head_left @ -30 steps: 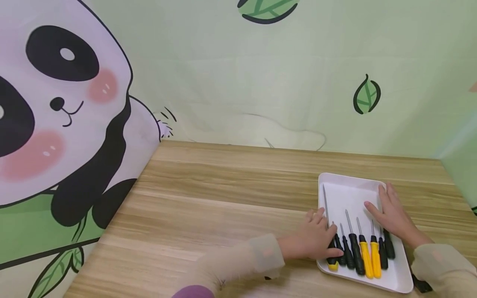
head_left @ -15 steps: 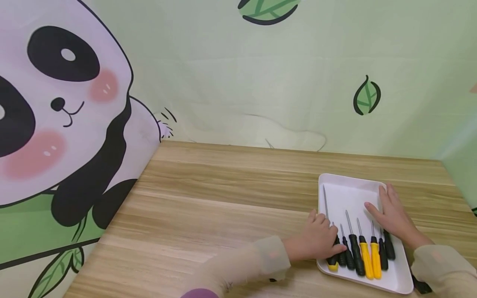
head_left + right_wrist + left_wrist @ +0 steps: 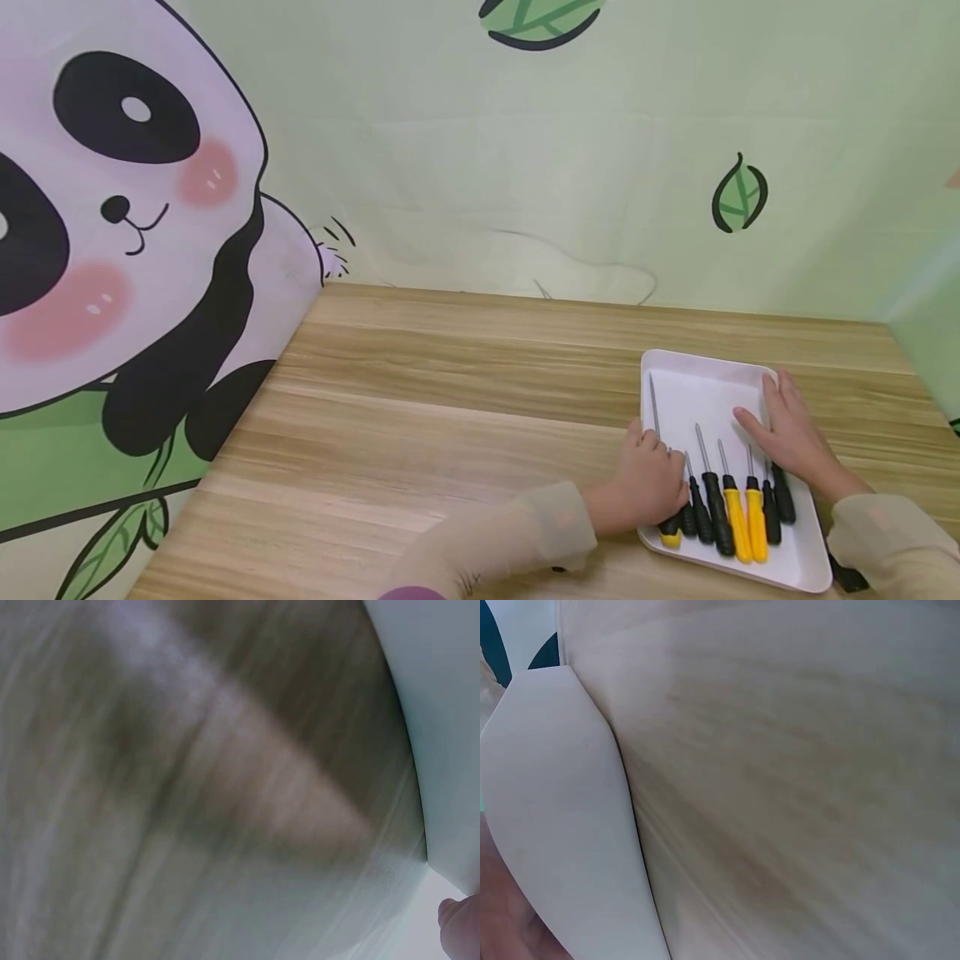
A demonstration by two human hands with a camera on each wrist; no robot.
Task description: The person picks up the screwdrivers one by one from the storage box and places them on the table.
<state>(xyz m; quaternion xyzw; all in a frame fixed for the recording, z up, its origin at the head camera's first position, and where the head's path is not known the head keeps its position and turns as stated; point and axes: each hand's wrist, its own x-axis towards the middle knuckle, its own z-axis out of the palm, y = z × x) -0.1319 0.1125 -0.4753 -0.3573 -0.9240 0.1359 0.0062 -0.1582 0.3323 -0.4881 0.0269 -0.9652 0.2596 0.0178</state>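
Tray (image 3: 705, 400), white, shallow and rectangular with rounded corners, lies at four o'clock on the brown wood-grained worktop (image 3: 450, 375). Left hand (image 3: 649, 479) is at the tray's nine o'clock edge, fingers curled, partly covering a long black-and-yellow-handled steel screwdriver (image 3: 670, 538); whether it grips the rim or the tool cannot be told. Right hand (image 3: 795, 433) is spread wide at the tray's two o'clock edge, fingers straight along the wall, thumb extended over the interior. Two yellow-handled screwdrivers with black collars (image 3: 737, 527) lie side by side near the tray's six o'clock, black-handled screwdrivers (image 3: 718, 521) to either side, shanks towards twelve. Dark object (image 3: 847, 577), partly hidden by the beige right sleeve (image 3: 881, 533), lies just outside the tray at five o'clock
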